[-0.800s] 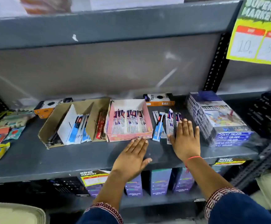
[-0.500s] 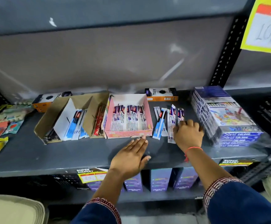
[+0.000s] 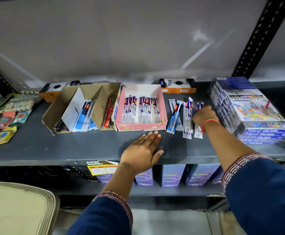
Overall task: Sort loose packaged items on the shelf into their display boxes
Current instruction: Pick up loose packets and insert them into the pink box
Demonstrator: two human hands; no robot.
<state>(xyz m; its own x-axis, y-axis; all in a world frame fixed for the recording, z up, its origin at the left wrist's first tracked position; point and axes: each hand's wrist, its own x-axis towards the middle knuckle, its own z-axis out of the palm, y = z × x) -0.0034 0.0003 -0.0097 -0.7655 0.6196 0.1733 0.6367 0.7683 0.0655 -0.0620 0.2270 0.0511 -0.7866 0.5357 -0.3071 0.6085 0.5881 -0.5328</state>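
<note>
A pink display box (image 3: 141, 128) in the middle of the grey shelf (image 3: 70, 150) holds white-and-blue pen packets. Right of it lie several loose packets (image 3: 174, 116) of the same sort. My right hand (image 3: 203, 115) reaches over them with its fingers curled on the rightmost loose packet (image 3: 199, 104), which still rests on the shelf. Just in front of the pink box, my left hand (image 3: 143, 150) lies flat and open on the shelf. Left of the pink box, two brown cardboard boxes (image 3: 56, 106) hold blue and red packets.
A wrapped stack of colour-pencil boxes (image 3: 250, 112) stands close on the right of my right hand. An orange-and-black box (image 3: 177, 85) lies behind the loose packets, another (image 3: 58, 86) at the back left. Small sachets (image 3: 4, 116) are scattered at the far left.
My right hand has gone from flat over the loose packets to curled, and shifted right and back onto the rightmost packet. The left hand has stayed flat. The view has moved closer.
</note>
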